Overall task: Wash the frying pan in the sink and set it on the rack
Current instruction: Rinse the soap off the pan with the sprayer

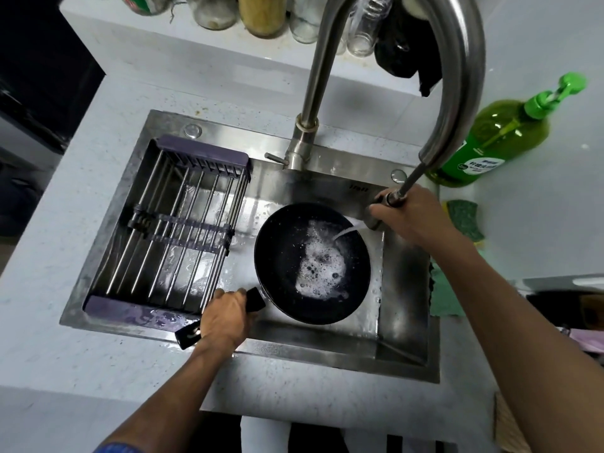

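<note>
A black frying pan (281,256) sits low in the steel sink (402,338), with white soap foam in its middle. My left hand (225,317) is closed around the pan's black handle at the sink's front edge. My right hand (408,214) grips the pull-out spray head of the tall steel faucet (457,93), and a stream of water runs from it into the right side of the pan. A wire dish rack (176,227) with purple ends spans the left half of the sink and holds nothing.
A green dish-soap pump bottle (500,132) lies on the counter right of the faucet. A green sponge (464,220) and a green cloth (444,292) lie along the sink's right rim. Glass bottles and jars (261,14) line the back ledge.
</note>
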The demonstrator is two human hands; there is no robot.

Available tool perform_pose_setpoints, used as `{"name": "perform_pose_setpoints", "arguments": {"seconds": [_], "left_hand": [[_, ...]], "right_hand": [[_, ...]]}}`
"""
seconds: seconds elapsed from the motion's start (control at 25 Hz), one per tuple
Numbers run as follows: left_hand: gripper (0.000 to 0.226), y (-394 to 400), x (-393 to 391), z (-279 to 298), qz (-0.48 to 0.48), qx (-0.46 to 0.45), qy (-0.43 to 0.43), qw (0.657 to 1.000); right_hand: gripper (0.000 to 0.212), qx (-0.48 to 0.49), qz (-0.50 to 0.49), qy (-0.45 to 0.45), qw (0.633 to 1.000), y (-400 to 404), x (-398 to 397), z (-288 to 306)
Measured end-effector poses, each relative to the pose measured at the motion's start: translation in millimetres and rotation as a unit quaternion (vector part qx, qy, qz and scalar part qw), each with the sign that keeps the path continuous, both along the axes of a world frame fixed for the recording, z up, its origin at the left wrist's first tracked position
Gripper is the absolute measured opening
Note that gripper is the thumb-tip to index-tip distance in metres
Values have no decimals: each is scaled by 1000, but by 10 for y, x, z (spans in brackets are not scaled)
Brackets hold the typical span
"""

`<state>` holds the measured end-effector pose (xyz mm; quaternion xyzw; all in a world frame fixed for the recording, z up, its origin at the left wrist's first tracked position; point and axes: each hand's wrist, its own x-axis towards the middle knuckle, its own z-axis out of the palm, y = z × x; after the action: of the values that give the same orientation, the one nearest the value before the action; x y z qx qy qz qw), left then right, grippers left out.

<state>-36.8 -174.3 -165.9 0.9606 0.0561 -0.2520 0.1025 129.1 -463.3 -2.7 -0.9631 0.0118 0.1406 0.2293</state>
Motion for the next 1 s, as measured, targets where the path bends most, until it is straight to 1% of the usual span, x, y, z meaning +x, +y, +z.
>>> {"name": "perform_pose_setpoints", "arguments": {"seconds": [0.12,0.2,0.32,0.4,0.48,0.52,0.6,0.68,0.8,0.88,0.92,0.96,1.0], "left_hand": [[28,-24,-1,36,1,12,-4,1000],[32,-40,0,74,3,11,-4,1000],[41,-48,11,105,3,10,1,1000],[43,-43,8,97,6,8,-2,1000],[43,-42,2,95,12,6,-2,1000],[43,-36,0,92,12,7,0,1000],[43,-39,-1,79,11,8,6,1000],[41,-38,12,80,19,4,14,1000],[35,-45,16,103,30,3,20,999],[31,-46,32,126,32,0,28,999],[31,-43,48,141,33,-2,32,999],[30,-38,71,130,33,-5,33,999],[31,-27,88,103,34,-8,35,999]], "right_hand": [[30,-23,3,56,998,-121,-107,25],[32,-13,16,81,997,-82,-205,31],[39,12,20,92,996,-14,-334,18],[43,17,10,102,995,-71,-352,51],[41,20,12,114,993,-99,-401,95],[39,16,11,99,995,-72,-445,115],[35,23,9,27,999,57,-517,159],[32,92,-25,-41,995,220,-496,275],[22,226,-68,-119,964,306,-485,389],[19,325,-127,-153,925,251,-682,170],[15,349,-181,-135,910,235,-837,-90],[15,324,-230,-87,913,253,-973,-451],[19,263,-243,-9,934,328,-1071,-879]]}}
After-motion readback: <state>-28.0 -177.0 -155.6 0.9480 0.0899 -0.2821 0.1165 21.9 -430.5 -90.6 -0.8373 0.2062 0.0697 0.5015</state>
